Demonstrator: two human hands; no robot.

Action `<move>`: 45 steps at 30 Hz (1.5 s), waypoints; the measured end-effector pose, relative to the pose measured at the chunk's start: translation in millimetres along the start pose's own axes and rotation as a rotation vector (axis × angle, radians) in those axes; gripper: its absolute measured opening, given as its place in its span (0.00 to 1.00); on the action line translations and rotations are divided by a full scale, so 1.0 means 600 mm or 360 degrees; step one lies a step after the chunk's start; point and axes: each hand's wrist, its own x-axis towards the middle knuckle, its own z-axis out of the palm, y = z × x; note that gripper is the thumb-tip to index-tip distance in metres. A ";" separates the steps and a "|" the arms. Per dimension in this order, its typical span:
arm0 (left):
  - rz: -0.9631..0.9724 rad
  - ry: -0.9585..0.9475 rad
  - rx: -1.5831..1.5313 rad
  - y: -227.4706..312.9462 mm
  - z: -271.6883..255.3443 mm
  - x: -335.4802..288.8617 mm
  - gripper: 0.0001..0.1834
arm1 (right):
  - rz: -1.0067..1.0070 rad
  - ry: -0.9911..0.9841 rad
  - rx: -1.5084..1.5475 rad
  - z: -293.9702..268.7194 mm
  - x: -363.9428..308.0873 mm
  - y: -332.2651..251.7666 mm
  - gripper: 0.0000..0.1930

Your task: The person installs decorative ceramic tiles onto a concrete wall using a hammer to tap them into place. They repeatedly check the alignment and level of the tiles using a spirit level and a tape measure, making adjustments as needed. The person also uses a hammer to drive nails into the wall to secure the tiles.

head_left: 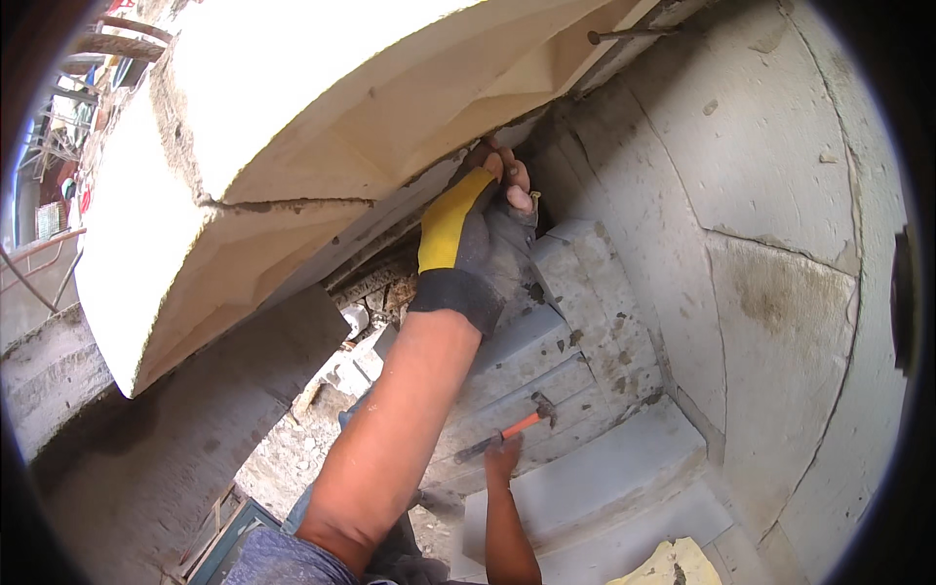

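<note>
My left hand (481, 229), in a yellow and dark grey glove with bare fingertips, reaches up under the lower edge of a large cream faceted panel (322, 161). Its fingers are bent and close together at the narrow gap between panel and wall; whatever they grip there is hidden. Lower down, my right hand (503, 458) is bare and closed round the handle of a hammer (522, 424). The handle is orange and black, and its dirty metal head points away to the right, over pale stained blocks (585, 380).
Large pale wall slabs (780, 302) with dark joints rise on the right. A metal rod (634, 34) juts out at the top. White block steps (604, 478) lie below, beside a yellowish lump (673, 565). Rubble (292, 444) covers the ground left of my arm.
</note>
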 end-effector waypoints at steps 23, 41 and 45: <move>-0.0200 -0.0208 -0.0267 0.030 -0.041 0.040 0.11 | -0.1247 0.0463 0.0651 -0.283 0.364 -0.493 0.17; -0.0096 -0.0129 -0.0013 0.028 -0.025 0.016 0.12 | -0.1402 0.0612 0.0895 -0.278 0.383 -0.533 0.17; -0.0152 -0.0259 -0.0041 0.031 -0.037 0.020 0.13 | -0.1555 0.0707 0.0910 -0.285 0.386 -0.547 0.18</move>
